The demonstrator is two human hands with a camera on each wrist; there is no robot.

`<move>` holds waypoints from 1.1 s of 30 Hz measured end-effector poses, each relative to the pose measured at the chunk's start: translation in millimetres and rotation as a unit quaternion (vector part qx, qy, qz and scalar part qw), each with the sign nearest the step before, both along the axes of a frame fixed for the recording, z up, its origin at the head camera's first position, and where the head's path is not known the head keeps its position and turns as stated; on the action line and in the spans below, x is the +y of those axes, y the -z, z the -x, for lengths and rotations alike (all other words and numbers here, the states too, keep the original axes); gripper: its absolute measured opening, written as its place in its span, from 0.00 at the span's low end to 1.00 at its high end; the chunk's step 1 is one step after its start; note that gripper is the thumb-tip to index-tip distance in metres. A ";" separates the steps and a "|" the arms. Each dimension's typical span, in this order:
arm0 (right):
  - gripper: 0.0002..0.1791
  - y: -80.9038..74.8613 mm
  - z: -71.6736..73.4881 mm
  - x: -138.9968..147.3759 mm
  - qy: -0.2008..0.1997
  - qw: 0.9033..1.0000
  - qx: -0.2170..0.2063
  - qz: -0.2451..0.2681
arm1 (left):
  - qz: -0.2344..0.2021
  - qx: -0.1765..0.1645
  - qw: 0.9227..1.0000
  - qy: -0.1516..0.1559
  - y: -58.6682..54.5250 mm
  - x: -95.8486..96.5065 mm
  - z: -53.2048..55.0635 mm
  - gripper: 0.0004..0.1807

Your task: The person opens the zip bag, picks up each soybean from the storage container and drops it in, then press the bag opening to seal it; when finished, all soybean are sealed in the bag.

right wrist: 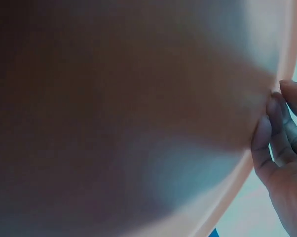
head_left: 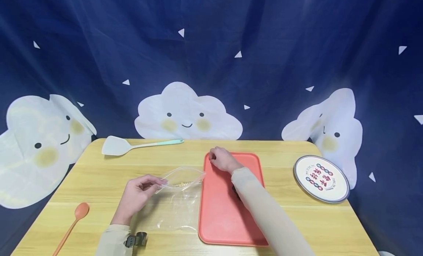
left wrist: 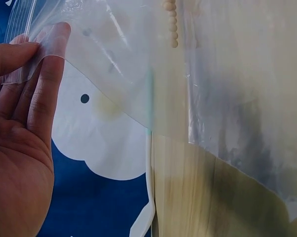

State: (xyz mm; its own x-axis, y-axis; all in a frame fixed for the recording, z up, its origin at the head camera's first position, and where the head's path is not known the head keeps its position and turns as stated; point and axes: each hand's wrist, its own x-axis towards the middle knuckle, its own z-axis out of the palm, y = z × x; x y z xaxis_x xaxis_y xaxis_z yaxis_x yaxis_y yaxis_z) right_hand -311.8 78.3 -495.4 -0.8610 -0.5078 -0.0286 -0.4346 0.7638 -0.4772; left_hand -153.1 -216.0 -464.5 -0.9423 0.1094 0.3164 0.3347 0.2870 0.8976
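My left hand [head_left: 138, 193] pinches the near-left edge of a clear zip bag [head_left: 180, 208] between thumb and fingers. The bag's mouth gapes, and a row of small beige beads [head_left: 183, 184] shows through it. In the left wrist view the beads [left wrist: 173, 24] line up beyond the raised plastic [left wrist: 109, 44]. My right hand [head_left: 224, 158] bends down at the far-left corner of a coral-red tray [head_left: 219, 212], its fingertips at the rim. The right wrist view shows bent fingers [right wrist: 262, 133] against that rim; I cannot tell whether they hold anything.
A white spatula [head_left: 117, 145] with a mint handle lies along the table's back edge. An orange spoon [head_left: 80, 211] lies at the left. A round printed plate [head_left: 321, 179] sits at the right. A blue cloud-patterned curtain [head_left: 211, 65] hangs behind the table.
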 end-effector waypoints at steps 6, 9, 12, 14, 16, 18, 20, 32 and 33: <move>0.05 -9.3 -6.5 8.9 0.011 0.997 -0.044 0.067 | 0.010 0.000 1.000 -0.009 -6.8 3.5 -1.8 0.11; 0.05 -15.9 -12.6 13.6 0.005 0.994 -0.040 0.100 | 0.014 -0.002 1.000 -0.011 -12.1 6.2 -4.5 0.11; 0.04 -24.2 -19.9 18.2 -0.001 0.989 -0.033 0.147 | 0.021 -0.003 1.000 -0.013 -16.6 7.0 -6.2 0.11; 0.04 -31.7 -26.0 20.2 -0.001 0.983 -0.029 0.179 | 0.024 -0.003 1.000 -0.012 -22.4 8.2 -8.3 0.10; 0.05 -40.5 -33.5 21.6 0.001 0.978 -0.031 0.207 | 0.026 -0.003 1.000 -0.009 -27.2 9.1 -9.8 0.09; 0.05 -48.6 -41.6 21.7 0.001 0.974 -0.028 0.227 | 0.024 -0.004 1.000 -0.005 -30.7 9.8 -10.8 0.09; 0.06 -55.6 -49.9 20.5 -0.002 0.970 -0.022 0.241 | 0.023 -0.005 1.000 -0.002 -32.8 10.5 -11.4 0.09; 0.05 -77.6 -94.6 -12.1 -0.086 0.960 0.026 0.264 | 0.038 -0.007 0.999 -0.012 -6.6 1.1 -1.8 0.10; 0.05 -77.6 -96.5 -15.6 -0.089 0.961 0.027 0.262 | 0.038 -0.005 0.999 -0.009 -4.8 0.0 -1.1 0.10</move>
